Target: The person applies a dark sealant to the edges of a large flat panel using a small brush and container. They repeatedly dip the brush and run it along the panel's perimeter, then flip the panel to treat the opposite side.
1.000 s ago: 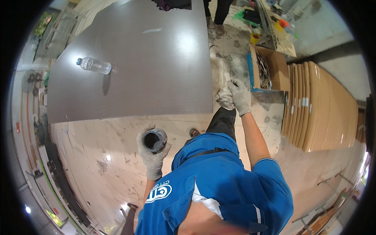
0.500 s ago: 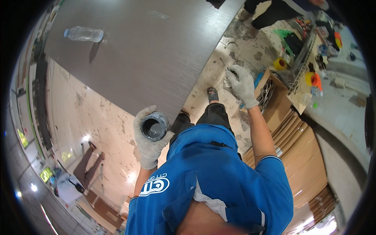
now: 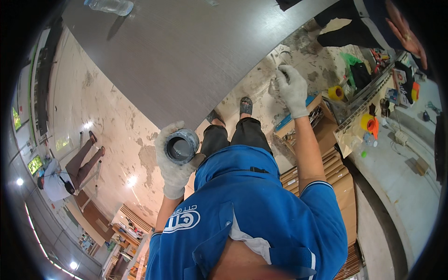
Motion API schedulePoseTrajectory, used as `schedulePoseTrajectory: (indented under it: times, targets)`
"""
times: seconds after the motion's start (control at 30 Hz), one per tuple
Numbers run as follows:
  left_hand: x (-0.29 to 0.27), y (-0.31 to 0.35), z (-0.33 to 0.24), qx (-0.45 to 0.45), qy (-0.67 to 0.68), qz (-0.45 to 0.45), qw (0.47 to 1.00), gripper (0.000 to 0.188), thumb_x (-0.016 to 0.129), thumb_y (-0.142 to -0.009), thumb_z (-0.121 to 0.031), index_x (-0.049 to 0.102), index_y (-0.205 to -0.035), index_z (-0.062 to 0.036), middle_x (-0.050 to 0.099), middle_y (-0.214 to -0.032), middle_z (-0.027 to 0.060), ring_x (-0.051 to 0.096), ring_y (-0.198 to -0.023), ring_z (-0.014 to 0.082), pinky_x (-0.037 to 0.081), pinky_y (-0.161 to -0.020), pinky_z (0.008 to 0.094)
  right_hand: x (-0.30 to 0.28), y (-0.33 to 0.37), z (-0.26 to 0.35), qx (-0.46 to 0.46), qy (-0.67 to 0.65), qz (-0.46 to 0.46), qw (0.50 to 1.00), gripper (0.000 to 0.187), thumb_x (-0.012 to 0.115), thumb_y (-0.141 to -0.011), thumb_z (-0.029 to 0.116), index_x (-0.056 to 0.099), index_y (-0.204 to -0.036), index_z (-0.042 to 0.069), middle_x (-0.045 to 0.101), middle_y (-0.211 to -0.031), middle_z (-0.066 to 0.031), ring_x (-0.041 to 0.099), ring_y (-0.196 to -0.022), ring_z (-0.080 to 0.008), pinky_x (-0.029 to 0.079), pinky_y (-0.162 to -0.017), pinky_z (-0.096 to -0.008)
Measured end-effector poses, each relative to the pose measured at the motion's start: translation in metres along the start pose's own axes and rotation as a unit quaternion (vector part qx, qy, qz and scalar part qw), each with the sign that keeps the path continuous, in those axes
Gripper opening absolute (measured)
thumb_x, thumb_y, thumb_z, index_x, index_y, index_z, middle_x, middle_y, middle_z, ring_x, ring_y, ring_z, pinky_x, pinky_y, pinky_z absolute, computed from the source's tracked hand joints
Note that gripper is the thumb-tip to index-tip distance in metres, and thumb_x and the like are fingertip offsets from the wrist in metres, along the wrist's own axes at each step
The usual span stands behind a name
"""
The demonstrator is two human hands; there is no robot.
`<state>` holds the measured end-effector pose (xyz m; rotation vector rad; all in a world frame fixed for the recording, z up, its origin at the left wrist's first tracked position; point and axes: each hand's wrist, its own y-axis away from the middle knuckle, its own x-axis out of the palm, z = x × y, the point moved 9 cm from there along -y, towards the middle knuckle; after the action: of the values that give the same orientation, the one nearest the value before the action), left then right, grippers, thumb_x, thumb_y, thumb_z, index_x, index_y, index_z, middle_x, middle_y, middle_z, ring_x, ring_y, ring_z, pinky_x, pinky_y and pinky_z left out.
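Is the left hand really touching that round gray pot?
Touching. The head view shows the gloved left hand curled around the outside of the gray pot, palm against it.

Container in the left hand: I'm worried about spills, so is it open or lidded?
Open: the container shows its grey inside through an uncovered round mouth.

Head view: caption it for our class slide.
A gloved left hand holds an open jar near a grey panel, gloved right hand outstretched.

Clear plastic bottle [image 3: 110, 6] on a flat grey panel [image 3: 186, 60].
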<state>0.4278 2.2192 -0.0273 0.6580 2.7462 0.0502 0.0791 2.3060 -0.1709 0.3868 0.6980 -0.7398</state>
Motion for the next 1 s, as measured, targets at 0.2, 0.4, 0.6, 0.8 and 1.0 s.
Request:
schedulePoseTrajectory:
  times: [0.2, 0.4, 0.6, 0.8, 1.0]
  targets:
    - [-0.003, 0.008, 0.004, -0.018, 0.026, -0.027, 0.999, 0.086, 0.094, -0.061, -0.015, 0.048, -0.133, -0.0072, 0.057, -0.130, 0.0101, 0.061, -0.109, 0.0198, 0.052, -0.094, 0.0331, 0.019, 0.015, 0.026, -0.130, -0.013, 0.075, 0.989, 0.021, 0.064, -0.092, 0.026, 0.070, -0.108, 0.013, 0.070, -0.101, -0.0126, 0.068, -0.092, -0.0329, 0.053, -0.080, -0.0419]
    - [-0.015, 0.019, -0.002, -0.018, -0.042, -0.053, 0.998, 0.088, 0.092, -0.057, -0.002, 0.048, -0.133, -0.0067, 0.058, -0.130, 0.0101, 0.061, -0.109, 0.0201, 0.052, -0.094, 0.0337, 0.015, 0.013, 0.031, -0.097, 0.002, 0.038, 0.995, 0.021, 0.066, -0.092, 0.024, 0.070, -0.107, 0.011, 0.070, -0.102, -0.0131, 0.068, -0.092, -0.0332, 0.053, -0.079, -0.0424]
    - [-0.027, 0.028, -0.007, 0.017, -0.051, -0.064, 0.997, 0.088, 0.091, -0.057, 0.002, 0.048, -0.132, -0.0062, 0.058, -0.132, 0.0110, 0.062, -0.108, 0.0207, 0.053, -0.094, 0.0339, 0.056, 0.065, 0.066, -0.193, -0.038, 0.120, 0.973, 0.018, 0.065, -0.092, 0.024, 0.071, -0.104, 0.011, 0.070, -0.094, -0.0150, 0.069, -0.085, -0.0332, 0.054, -0.075, -0.0427]
    - [-0.042, 0.037, -0.008, 0.047, -0.070, -0.086, 0.993, 0.088, 0.091, -0.057, 0.002, 0.047, -0.133, -0.0067, 0.059, -0.132, 0.0118, 0.063, -0.109, 0.0210, 0.053, -0.094, 0.0341, 0.119, 0.151, 0.124, -0.273, -0.065, 0.245, 0.928, 0.017, 0.063, -0.092, 0.025, 0.069, -0.101, 0.012, 0.069, -0.094, -0.0124, 0.068, -0.084, -0.0318, 0.054, -0.074, -0.0423]
    - [-0.067, 0.050, 0.003, 0.006, -0.038, -0.129, 0.991, 0.088, 0.090, -0.059, 0.001, 0.046, -0.135, -0.0080, 0.057, -0.134, 0.0117, 0.062, -0.111, 0.0207, 0.053, -0.095, 0.0335, 0.131, 0.166, 0.121, -0.195, -0.110, 0.297, 0.928, 0.018, 0.060, -0.094, 0.024, 0.068, -0.099, 0.009, 0.068, -0.089, -0.0131, 0.067, -0.084, -0.0334, 0.053, -0.074, -0.0445]
